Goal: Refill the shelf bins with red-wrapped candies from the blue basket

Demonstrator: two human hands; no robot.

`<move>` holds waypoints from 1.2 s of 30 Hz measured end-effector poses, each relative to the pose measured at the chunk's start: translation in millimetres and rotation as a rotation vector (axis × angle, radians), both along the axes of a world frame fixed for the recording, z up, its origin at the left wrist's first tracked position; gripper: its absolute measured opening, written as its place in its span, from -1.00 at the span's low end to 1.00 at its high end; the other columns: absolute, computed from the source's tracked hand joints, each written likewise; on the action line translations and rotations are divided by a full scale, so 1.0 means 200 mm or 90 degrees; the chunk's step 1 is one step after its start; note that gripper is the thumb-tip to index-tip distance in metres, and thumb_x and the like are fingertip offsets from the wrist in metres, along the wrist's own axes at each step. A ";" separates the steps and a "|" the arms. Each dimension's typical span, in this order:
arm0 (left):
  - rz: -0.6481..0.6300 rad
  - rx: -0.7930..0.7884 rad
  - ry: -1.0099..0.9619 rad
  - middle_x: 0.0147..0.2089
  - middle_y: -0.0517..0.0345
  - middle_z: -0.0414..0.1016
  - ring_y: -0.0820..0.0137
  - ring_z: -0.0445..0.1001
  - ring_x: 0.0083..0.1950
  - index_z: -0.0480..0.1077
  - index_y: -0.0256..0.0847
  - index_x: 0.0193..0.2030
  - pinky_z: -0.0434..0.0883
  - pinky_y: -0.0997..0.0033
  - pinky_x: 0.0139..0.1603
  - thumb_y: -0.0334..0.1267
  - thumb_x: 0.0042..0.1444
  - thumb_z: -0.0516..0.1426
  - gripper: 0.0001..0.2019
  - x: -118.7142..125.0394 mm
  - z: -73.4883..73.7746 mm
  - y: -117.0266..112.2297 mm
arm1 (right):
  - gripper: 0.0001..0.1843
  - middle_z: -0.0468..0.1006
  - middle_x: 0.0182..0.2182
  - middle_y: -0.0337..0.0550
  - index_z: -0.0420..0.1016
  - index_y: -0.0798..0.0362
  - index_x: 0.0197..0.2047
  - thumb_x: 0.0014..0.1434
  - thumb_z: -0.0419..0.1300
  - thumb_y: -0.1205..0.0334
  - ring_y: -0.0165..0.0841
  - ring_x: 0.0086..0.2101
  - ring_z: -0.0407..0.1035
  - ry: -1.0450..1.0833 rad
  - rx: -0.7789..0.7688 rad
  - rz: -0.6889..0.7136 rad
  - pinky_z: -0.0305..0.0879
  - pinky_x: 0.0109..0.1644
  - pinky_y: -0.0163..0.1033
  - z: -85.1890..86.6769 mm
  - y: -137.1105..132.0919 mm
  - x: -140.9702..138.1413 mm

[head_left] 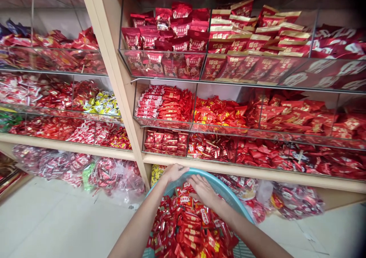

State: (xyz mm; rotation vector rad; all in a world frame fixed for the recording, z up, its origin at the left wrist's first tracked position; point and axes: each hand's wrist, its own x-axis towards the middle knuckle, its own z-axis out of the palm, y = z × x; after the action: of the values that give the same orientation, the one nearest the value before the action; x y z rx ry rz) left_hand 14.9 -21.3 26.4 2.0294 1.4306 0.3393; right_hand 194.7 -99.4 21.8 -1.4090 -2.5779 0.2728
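Observation:
A light blue plastic basket (pixel 228 191) sits low in front of me, heaped with small red wrapped sweets (pixel 188 223). My left hand (pixel 174 172) curls over the basket's far rim, gripping it. My right hand (pixel 203 189) lies palm down on the pile of red sweets near the far side, fingers bent into the packets; what they hold, if anything, is hidden. Just beyond the hands is the lowest clear bin of stacked red packets (pixel 166 141).
Wooden shelving (pixel 126 94) holds tiers of clear acrylic bins (pixel 162 63) full of red sweet packets, with some yellow ones (pixel 104 103) at left. Clear plastic bags of sweets (pixel 114 176) lie under the bottom shelf. Pale tiled floor (pixel 57 220) stretches to the left.

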 end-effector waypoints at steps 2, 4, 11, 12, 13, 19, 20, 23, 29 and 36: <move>-0.005 -0.001 -0.013 -0.47 0.18 0.47 0.44 0.32 -0.45 0.53 -0.26 -0.36 0.15 0.51 -0.42 0.27 0.10 -0.09 -0.37 0.00 0.00 0.00 | -0.65 0.43 -0.05 -0.04 0.34 -0.01 0.05 0.18 0.14 0.19 -0.15 -0.04 0.29 0.052 0.035 0.017 0.23 0.04 -0.04 0.05 0.02 0.02; -0.004 -0.002 -0.021 -0.43 0.18 0.51 0.42 0.34 -0.42 0.54 -0.22 -0.31 0.17 0.51 -0.39 0.27 0.09 -0.09 -0.39 0.00 0.00 0.00 | -0.71 0.46 -0.10 -0.05 0.35 0.01 0.02 0.25 0.05 0.16 -0.19 -0.08 0.30 0.112 0.087 0.002 0.23 0.02 -0.07 0.12 0.08 0.04; 0.021 -0.003 0.009 -0.49 0.16 0.46 0.41 0.32 -0.44 0.51 -0.25 -0.42 0.11 0.51 -0.43 0.27 0.09 -0.08 -0.39 0.00 0.00 0.00 | -0.74 0.48 -0.14 0.01 0.39 0.09 -0.04 0.24 -0.01 0.32 -0.17 -0.11 0.28 0.010 0.192 -0.138 0.19 -0.04 -0.11 0.32 0.53 0.08; 0.022 0.001 0.009 -0.50 0.17 0.45 0.41 0.31 -0.45 0.51 -0.25 -0.42 0.10 0.50 -0.43 0.26 0.10 -0.08 -0.39 0.00 0.00 0.01 | -0.73 0.48 -0.11 0.03 0.38 0.10 -0.02 0.22 0.03 0.31 -0.14 -0.07 0.26 -0.034 0.192 -0.146 0.16 -0.02 -0.08 0.32 0.58 0.07; 0.022 0.006 0.007 -0.50 0.18 0.44 0.42 0.30 -0.45 0.51 -0.24 -0.42 0.08 0.50 -0.44 0.26 0.10 -0.08 -0.40 0.00 -0.01 0.01 | -0.71 0.47 -0.08 0.05 0.37 0.11 0.00 0.21 0.06 0.29 -0.12 -0.04 0.24 -0.070 0.189 -0.150 0.14 0.01 -0.06 0.33 0.63 0.06; 0.019 0.019 0.008 -0.54 0.21 0.39 0.45 0.24 -0.49 0.49 -0.23 -0.46 0.02 0.49 -0.47 0.24 0.12 -0.08 -0.41 0.00 -0.01 0.01 | -0.54 0.45 -0.01 0.09 0.30 0.12 0.10 0.11 0.18 0.27 -0.08 0.02 0.20 -0.137 0.158 -0.157 0.04 0.08 0.00 0.28 0.75 0.00; 0.018 0.016 0.010 -0.53 0.21 0.40 0.45 0.25 -0.48 0.49 -0.23 -0.46 0.03 0.49 -0.46 0.24 0.11 -0.08 -0.41 0.00 -0.01 0.02 | -0.54 0.44 -0.01 0.10 0.30 0.12 0.10 0.11 0.18 0.28 -0.08 0.02 0.20 -0.139 0.156 -0.160 0.03 0.09 0.01 0.28 0.75 -0.01; 0.014 0.007 0.006 -0.51 0.20 0.42 0.45 0.26 -0.47 0.50 -0.24 -0.45 0.06 0.50 -0.44 0.24 0.11 -0.08 -0.41 0.00 -0.01 0.02 | -0.55 0.41 0.00 0.14 0.31 0.15 0.08 0.11 0.17 0.28 -0.06 0.03 0.18 -0.143 0.154 -0.171 -0.01 0.11 0.05 0.27 0.75 -0.01; 0.012 0.005 -0.004 -0.54 0.21 0.40 0.46 0.25 -0.49 0.48 -0.25 -0.47 0.06 0.51 -0.46 0.23 0.12 -0.08 -0.41 0.00 -0.02 0.02 | -0.71 0.41 -0.01 0.15 0.39 0.12 -0.07 0.09 0.17 0.30 -0.03 0.04 0.18 -0.126 0.156 -0.176 -0.04 0.10 0.10 0.28 0.73 0.01; 0.012 -0.005 -0.016 -0.46 0.19 0.48 0.43 0.33 -0.42 0.52 -0.23 -0.40 0.10 0.53 -0.44 0.23 0.11 -0.06 -0.43 0.00 0.01 0.01 | -0.78 0.51 -0.16 0.00 0.30 0.05 -0.13 0.13 0.14 0.25 -0.18 -0.14 0.35 0.124 0.151 -0.180 0.15 -0.03 -0.06 0.34 0.64 0.11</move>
State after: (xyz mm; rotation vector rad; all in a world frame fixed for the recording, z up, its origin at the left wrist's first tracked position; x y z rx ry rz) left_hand 14.8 -19.2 28.1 1.9994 1.4345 0.3647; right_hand 215.9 29.5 90.5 -1.5474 -2.1438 0.0553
